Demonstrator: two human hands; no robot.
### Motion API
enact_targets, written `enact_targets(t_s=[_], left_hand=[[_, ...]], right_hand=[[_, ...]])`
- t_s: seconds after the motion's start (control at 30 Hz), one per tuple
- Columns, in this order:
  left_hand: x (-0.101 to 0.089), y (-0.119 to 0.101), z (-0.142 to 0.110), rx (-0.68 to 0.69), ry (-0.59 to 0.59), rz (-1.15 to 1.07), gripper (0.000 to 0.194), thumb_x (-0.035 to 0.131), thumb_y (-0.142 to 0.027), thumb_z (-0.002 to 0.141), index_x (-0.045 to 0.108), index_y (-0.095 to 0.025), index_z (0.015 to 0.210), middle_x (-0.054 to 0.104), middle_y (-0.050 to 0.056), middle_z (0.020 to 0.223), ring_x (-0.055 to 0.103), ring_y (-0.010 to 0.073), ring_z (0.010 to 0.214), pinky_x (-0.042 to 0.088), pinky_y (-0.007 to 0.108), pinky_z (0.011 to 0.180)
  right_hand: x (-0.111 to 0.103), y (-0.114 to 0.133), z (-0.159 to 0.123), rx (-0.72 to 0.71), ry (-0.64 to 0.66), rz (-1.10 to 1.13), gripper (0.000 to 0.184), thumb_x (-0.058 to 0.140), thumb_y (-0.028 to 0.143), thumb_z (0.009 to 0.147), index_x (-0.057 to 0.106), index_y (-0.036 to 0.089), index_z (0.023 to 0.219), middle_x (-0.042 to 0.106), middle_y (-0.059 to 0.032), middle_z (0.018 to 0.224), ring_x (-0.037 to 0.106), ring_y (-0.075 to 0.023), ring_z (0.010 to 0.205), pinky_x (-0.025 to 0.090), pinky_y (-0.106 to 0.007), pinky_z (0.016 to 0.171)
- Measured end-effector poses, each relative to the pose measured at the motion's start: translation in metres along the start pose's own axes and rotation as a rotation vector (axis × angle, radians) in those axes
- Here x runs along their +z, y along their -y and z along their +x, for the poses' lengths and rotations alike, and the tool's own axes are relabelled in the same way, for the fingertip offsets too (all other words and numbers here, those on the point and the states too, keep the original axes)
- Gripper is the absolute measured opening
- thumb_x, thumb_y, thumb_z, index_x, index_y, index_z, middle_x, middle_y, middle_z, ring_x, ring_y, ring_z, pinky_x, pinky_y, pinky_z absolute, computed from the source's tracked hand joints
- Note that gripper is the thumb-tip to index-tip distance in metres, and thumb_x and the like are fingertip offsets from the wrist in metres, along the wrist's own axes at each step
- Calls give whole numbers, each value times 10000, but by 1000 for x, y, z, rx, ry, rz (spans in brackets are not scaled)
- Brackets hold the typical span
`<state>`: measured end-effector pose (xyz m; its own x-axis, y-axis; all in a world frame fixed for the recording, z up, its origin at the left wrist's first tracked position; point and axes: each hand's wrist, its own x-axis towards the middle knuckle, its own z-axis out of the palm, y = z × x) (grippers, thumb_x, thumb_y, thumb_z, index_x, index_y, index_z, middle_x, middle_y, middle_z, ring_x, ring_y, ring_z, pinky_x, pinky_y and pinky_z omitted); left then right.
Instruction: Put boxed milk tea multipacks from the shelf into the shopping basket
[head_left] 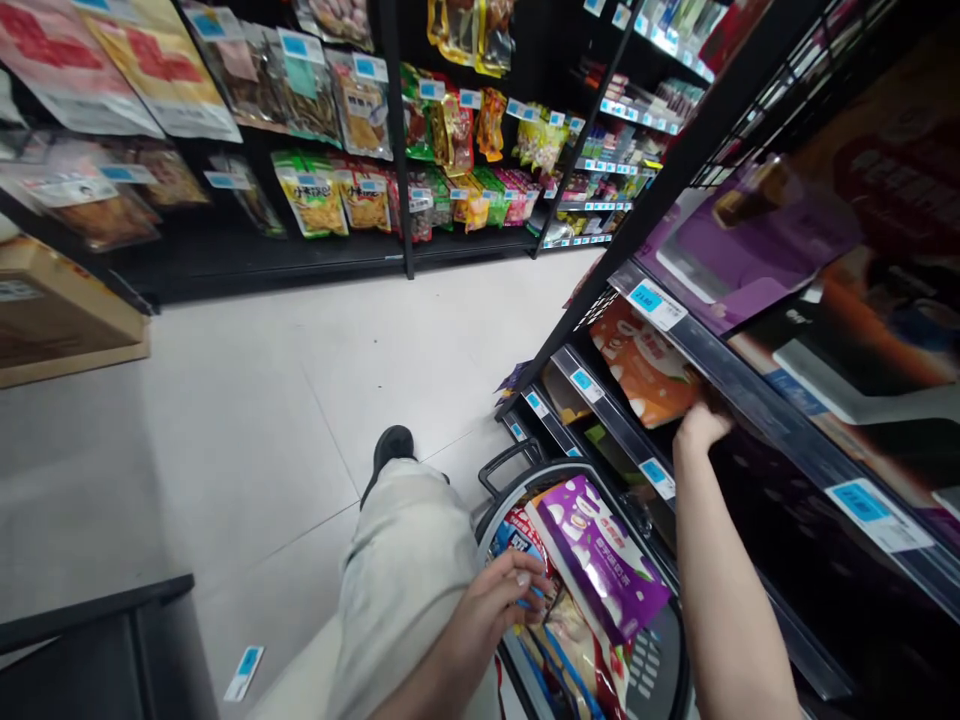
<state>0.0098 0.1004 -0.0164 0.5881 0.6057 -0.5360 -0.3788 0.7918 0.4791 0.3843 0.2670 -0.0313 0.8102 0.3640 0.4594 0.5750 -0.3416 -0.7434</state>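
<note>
Shelving point(262, 262) is lining the aisle point(262, 390); an orange box point(641, 368), probably stiff, light, is lying shelved, its edges inviting hold; the right hand point(700, 432) is reaching beside it, fingers hidden, grip unclear; the left hand point(501, 597) is hanging open.

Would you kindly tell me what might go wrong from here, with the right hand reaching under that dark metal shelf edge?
The right hand is close beneath the dark metal shelf edge, so it might scrape if lifted. The glossy purple cardboard box lies slanted over shiny plastic packets in the grey plastic basket, so it may slide if the basket is bumped.
</note>
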Motion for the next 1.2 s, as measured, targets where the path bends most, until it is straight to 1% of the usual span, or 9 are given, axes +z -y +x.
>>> enact_targets(t_s=[0.13, 0.3, 0.53, 0.77, 0.83, 0.93, 1.03, 1.13, 1.2], left_hand=[[-1, 1, -4, 24, 19, 29, 256, 640, -347, 674, 597, -143, 822, 603, 66, 806, 516, 141, 695, 414, 278, 676], [2, -1, -13, 71, 59, 86, 177, 547, -265, 755, 585, -141, 874, 590, 64, 851, 518, 137, 728, 418, 278, 705], [6, 3, -24, 112, 80, 138, 188, 547, -276, 758, 568, -148, 895, 573, 66, 909, 521, 144, 774, 433, 286, 733], [6, 13, -30, 118, 38, 170, 389, 619, -379, 707, 522, -223, 1050, 512, 45, 1149, 516, 184, 960, 445, 290, 757], [8, 14, -38, 65, 133, 138, 474, 655, -389, 673, 511, -223, 1093, 524, 56, 1168, 521, 210, 1000, 446, 294, 764], [12, 13, -55, -84, 398, 71, 544, 685, -366, 639, 513, -187, 1123, 588, 94, 1111, 552, 263, 1000, 437, 339, 812], [15, 12, -69, -145, 589, 28, 565, 662, -335, 667, 487, -170, 1178, 623, 112, 1069, 572, 294, 987, 417, 400, 863], [20, 12, -80, -105, 652, 23, 598, 651, -287, 687, 436, -187, 1236, 619, 107, 1091, 571, 287, 1003, 401, 410, 896], [27, 13, -87, -85, 653, 25, 602, 649, -296, 694, 430, -183, 1243, 614, 110, 1100, 566, 292, 1012, 405, 413, 896]], right_hand=[[-47, 2, -13, 132, -255, 276, 239, 444, 191, 716, 530, 92, 917, 583, -115, 953, 545, -195, 923, 433, -322, 842], [-120, -13, -39, 373, -311, 558, 113, 559, 241, 590, 481, 161, 612, 495, 16, 596, 553, -171, 619, 497, -323, 564], [-221, -29, -108, 601, -420, 799, 201, 641, 177, 505, 526, 146, 667, 577, 1, 733, 592, -156, 758, 507, -309, 767], [-333, -8, -199, 835, -129, 786, 259, 716, 269, 571, 628, 175, 796, 653, 18, 820, 611, -119, 702, 526, -204, 634], [-356, 2, -217, 906, -17, 744, 321, 731, 308, 562, 627, 196, 844, 667, 13, 805, 624, -148, 670, 531, -230, 578], [-380, 17, -235, 998, 121, 689, 429, 766, 331, 513, 623, 200, 896, 678, -2, 759, 635, -197, 647, 531, -280, 564], [-393, 26, -248, 1042, 89, 654, 527, 805, 338, 423, 627, 178, 892, 682, -15, 783, 632, -216, 678, 523, -282, 573], [-404, 32, -264, 904, 116, 549, 579, 763, 457, 468, 605, 171, 947, 675, -41, 847, 622, -250, 742, 512, -312, 601], [-413, 32, -274, 637, 154, 397, 572, 680, 541, 558, 583, 169, 982, 653, -62, 909, 597, -278, 850, 493, -348, 709]])
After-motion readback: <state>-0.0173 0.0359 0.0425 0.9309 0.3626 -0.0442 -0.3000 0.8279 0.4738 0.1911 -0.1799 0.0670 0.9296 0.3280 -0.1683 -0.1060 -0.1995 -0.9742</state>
